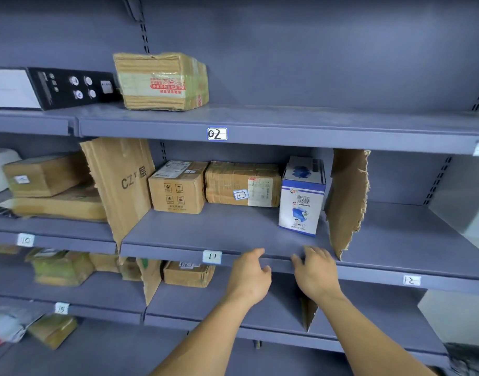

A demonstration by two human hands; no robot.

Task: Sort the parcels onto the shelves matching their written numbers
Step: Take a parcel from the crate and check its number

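Observation:
My left hand (pixel 250 275) and my right hand (pixel 315 272) hover empty, fingers relaxed, at the front edge of the shelf labelled 11 (pixel 212 257). On that shelf (pixel 219 232) stand a blue and white box (pixel 302 196), a taped brown parcel marked 11 (pixel 242 184) and a small brown carton (pixel 177 187). The blue and white box is upright, just beyond my right hand and apart from it. Torn cardboard dividers (pixel 346 196) bound this bay on both sides.
The shelf labelled 02 (pixel 217 133) above carries a taped carton (pixel 162 81) and a black box (pixel 70 86). Bay 10 (pixel 25 239) at left holds stacked brown parcels. Bay 12 (pixel 411 280) lies to the right. Lower shelves hold more parcels, one marked 14 (pixel 188 274).

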